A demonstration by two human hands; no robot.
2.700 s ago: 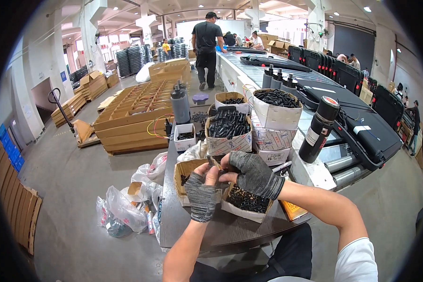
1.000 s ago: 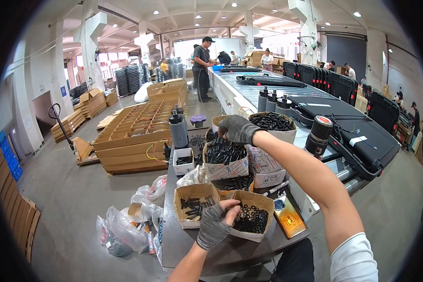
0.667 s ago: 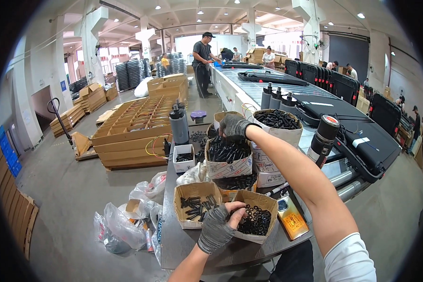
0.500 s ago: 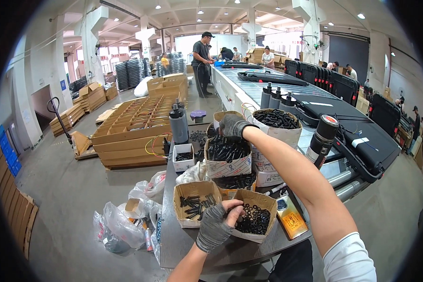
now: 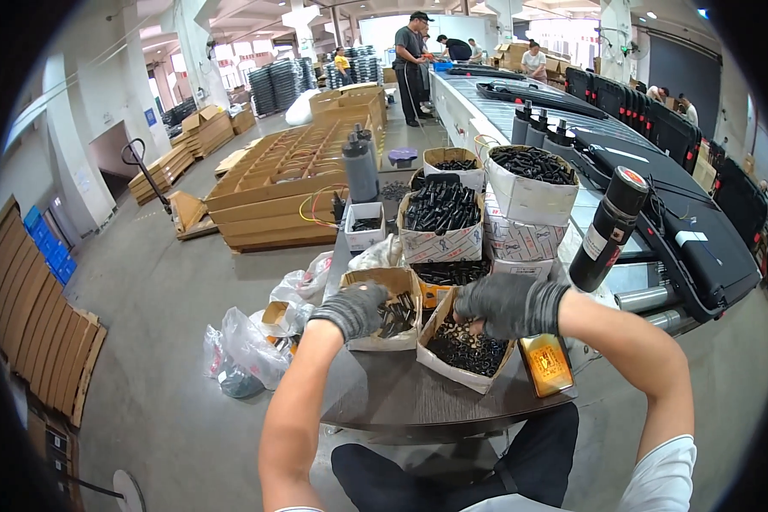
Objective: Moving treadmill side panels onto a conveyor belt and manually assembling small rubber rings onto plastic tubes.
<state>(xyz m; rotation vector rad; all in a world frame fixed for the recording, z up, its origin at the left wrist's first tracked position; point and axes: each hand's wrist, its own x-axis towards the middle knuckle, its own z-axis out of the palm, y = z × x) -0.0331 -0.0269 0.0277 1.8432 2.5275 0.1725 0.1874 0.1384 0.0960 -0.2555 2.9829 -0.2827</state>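
Note:
My left hand (image 5: 356, 311), in a grey fingerless glove, reaches over the left cardboard box (image 5: 384, 343), which holds loose black bolts (image 5: 397, 316). Its fingertips are smeared by motion, so their grip does not show. Over the right cardboard box (image 5: 454, 373) is my right hand (image 5: 510, 305), gloved alike, its fingers curled down and drawn together above many small black rings (image 5: 469, 350). What sits in those fingers is too small and blurred to make out. Behind the hands, a taller box (image 5: 439, 246) is heaped with black screw-like parts.
A yellow-faced box-shaped object (image 5: 548, 367) lies at the table's right edge. Further back stand a white carton (image 5: 533, 205) of black parts, a small white box (image 5: 364, 235) and a black cylinder (image 5: 610, 226). A conveyor (image 5: 469, 111) with black cases runs away behind; other people stand along it.
My right hand has come back from the far boxes to the box of rings. My left hand has moved from the rings to the bolt box. The view has shifted.

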